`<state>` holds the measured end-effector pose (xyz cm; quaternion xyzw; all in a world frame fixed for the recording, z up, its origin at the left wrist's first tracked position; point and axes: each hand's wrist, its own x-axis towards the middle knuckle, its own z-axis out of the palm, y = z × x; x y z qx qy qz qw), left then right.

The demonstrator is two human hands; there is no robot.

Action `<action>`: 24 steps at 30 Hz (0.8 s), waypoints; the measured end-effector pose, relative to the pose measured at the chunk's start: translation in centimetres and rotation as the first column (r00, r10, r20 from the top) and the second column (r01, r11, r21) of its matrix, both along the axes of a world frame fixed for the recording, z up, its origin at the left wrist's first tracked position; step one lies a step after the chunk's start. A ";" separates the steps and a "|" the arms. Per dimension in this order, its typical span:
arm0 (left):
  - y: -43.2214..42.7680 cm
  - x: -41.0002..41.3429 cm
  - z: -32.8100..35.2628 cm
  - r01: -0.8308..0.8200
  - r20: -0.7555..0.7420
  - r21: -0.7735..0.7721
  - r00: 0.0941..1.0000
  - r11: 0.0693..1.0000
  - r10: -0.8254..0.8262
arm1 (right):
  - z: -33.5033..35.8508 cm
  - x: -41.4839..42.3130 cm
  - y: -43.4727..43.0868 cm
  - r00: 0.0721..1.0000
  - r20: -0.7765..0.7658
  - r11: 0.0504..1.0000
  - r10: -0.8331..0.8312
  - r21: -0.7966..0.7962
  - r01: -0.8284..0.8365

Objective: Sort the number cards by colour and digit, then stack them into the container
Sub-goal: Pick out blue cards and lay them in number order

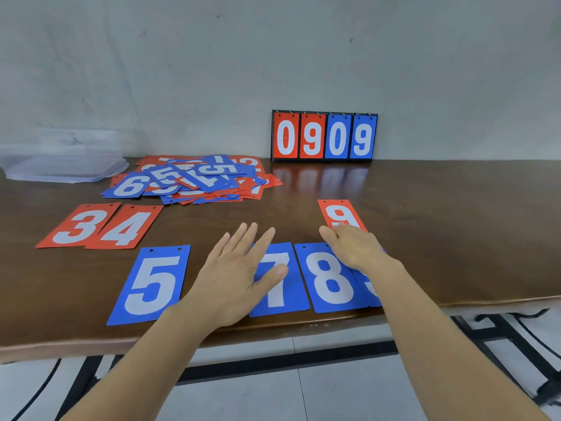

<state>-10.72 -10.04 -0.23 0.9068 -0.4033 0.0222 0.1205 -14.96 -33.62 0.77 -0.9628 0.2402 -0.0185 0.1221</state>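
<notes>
Left hand [233, 268] flat and open over the blue rectangular plastic 7 card [282, 299], probably squaring the row; right hand [355, 247], up-right of it, on the red rectangular plastic 9 card [337, 212], grip unclear.

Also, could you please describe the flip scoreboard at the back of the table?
The black-framed flip scoreboard stands upright at the back of the brown wooden table, close to the grey wall. Four cards hang from small rings along its top: two red, then two blue, white digits reading 0909. The glossy tabletop mirrors it. Nothing else touches it.
</notes>
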 end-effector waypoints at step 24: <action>18.1 12.0 -0.7 -0.370 -0.008 0.048 0.929 0.928 0.371 | 3.1 2.3 21.8 0.884 0.181 0.900 0.431 -0.023 -0.435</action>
